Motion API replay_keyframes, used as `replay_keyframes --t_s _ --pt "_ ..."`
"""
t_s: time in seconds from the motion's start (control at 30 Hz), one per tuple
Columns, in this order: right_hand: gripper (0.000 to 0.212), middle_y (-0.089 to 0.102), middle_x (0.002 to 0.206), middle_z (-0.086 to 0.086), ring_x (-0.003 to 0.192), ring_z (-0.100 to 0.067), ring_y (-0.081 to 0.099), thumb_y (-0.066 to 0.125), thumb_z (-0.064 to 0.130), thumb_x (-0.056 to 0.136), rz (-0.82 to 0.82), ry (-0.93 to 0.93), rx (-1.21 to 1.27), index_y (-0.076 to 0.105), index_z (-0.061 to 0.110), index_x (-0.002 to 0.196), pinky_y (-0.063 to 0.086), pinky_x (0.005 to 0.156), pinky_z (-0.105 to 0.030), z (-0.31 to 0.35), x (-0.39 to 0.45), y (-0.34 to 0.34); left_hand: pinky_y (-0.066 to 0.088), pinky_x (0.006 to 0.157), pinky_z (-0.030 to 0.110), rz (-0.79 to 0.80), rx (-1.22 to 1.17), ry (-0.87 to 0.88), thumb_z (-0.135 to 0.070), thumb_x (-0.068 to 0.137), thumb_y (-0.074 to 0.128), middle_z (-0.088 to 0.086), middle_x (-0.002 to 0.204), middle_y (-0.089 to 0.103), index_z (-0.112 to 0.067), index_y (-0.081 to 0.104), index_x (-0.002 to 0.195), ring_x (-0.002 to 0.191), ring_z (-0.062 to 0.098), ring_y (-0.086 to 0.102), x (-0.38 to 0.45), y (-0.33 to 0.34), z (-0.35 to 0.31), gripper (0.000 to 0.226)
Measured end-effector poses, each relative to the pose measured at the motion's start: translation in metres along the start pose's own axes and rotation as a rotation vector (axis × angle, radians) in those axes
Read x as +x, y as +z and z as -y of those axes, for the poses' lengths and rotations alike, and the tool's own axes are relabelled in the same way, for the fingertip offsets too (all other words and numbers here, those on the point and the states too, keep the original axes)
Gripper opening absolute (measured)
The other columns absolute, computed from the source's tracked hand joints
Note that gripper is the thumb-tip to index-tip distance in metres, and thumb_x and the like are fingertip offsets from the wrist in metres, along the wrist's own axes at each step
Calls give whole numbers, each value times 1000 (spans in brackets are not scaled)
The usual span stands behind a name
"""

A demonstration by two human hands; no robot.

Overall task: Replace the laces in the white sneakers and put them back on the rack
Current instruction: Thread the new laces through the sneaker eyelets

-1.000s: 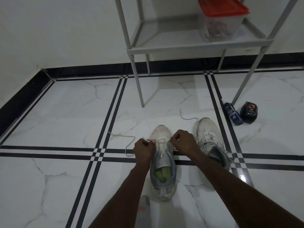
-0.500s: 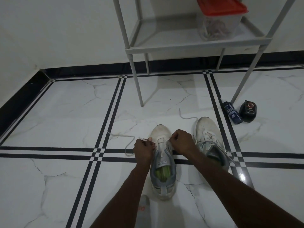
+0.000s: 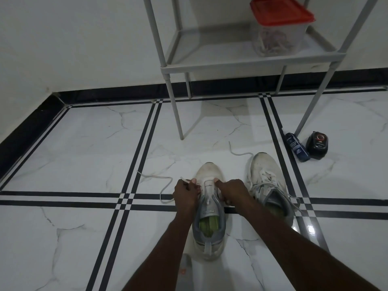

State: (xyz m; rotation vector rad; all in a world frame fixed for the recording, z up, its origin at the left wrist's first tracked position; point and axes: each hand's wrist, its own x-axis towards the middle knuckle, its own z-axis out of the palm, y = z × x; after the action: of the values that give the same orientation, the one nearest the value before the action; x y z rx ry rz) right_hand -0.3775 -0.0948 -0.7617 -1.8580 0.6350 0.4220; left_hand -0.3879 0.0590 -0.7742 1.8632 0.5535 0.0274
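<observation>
Two white sneakers stand toe-away on the marble floor. The left sneaker [image 3: 210, 217] sits between my hands, its tongue bare and its green insole showing. My left hand [image 3: 185, 194] pinches a white lace [image 3: 161, 181] at the shoe's left eyelets; the lace trails off in a loop to the left. My right hand [image 3: 232, 192] grips the shoe's right eyelet edge, thumb pressed near the tongue's top. The right sneaker [image 3: 265, 177] stands beside it, laced. Another white lace end [image 3: 239, 153] lies on the floor ahead of it.
A grey metal rack [image 3: 247, 64] stands against the wall ahead, with a clear box with a red lid [image 3: 279, 28] on its shelf. A blue bottle [image 3: 297, 149] and a black tin [image 3: 317, 144] lie by the rack's right front leg.
Both hands have stayed at the left sneaker's front eyelets with small finger shifts. The view has tilted slightly; the shoes have not moved.
</observation>
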Motion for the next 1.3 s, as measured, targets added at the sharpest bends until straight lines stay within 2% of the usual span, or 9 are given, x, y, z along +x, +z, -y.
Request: replay_keyframes --t_s 0.1,0.43,0.57,0.7,0.77,0.87,1.0,1.13,1.3 --pt "32 68 71 -10 60 -20 58 71 32 89 -16 -23 176 65 12 64 51 64 -33 3 1 0 58 83 45 6 28 -3 -35 101 56 7 86 73 -8 62 94 84 22 71 0 0 0 28" --pt "8 56 64 -8 47 -15 46 60 8 93 64 44 433 66 3 94 39 47 -24 9 -7 1 58 82 43 11 50 -38 -36 102 54 6 86 73 -7 63 92 83 21 71 -1 3 -3 31" --pt "13 57 65 -5 48 -13 43 63 21 95 92 36 451 69 10 93 39 50 -24 16 -12 -1 56 72 31 24 31 -41 -32 104 52 7 86 73 -3 64 95 80 19 72 -4 1 -9 32" --pt "14 60 73 -6 56 -16 49 64 23 95 96 39 468 70 10 95 43 57 -27 22 -15 -3 59 80 45 26 83 -18 -34 103 53 7 86 72 -8 60 92 82 22 71 -4 -1 -9 29" --pt "13 63 82 -6 64 -16 52 64 19 95 99 30 482 71 9 100 45 59 -27 26 -16 -5 58 83 47 41 102 4 -36 101 56 6 87 72 -11 59 91 83 22 70 -4 -2 -13 26" --pt "20 71 100 -2 77 -18 56 58 24 99 86 -17 468 72 11 105 44 63 -26 38 -21 -11 54 86 40 72 82 54 -35 102 53 5 93 71 -11 65 97 90 22 67 -8 -4 -30 28" --pt "25 73 104 0 91 -13 65 49 26 103 82 -157 383 70 13 104 48 75 -26 64 -33 -23 49 84 28 120 -40 128 -25 107 45 1 95 73 -12 67 98 91 12 66 -13 -5 -67 27" --pt "27 74 100 -2 85 -9 67 46 24 105 62 -308 361 68 9 105 43 60 -14 101 -50 -39 52 83 28 136 -131 187 -19 107 43 -1 86 74 -16 69 95 90 14 69 -14 -11 -113 29" --pt "30 75 98 -5 91 -16 71 43 25 105 41 -450 305 68 9 104 42 60 -16 159 -73 -61 53 83 29 151 -179 275 -16 106 43 1 83 74 -16 72 92 87 14 69 -12 -23 -177 32"
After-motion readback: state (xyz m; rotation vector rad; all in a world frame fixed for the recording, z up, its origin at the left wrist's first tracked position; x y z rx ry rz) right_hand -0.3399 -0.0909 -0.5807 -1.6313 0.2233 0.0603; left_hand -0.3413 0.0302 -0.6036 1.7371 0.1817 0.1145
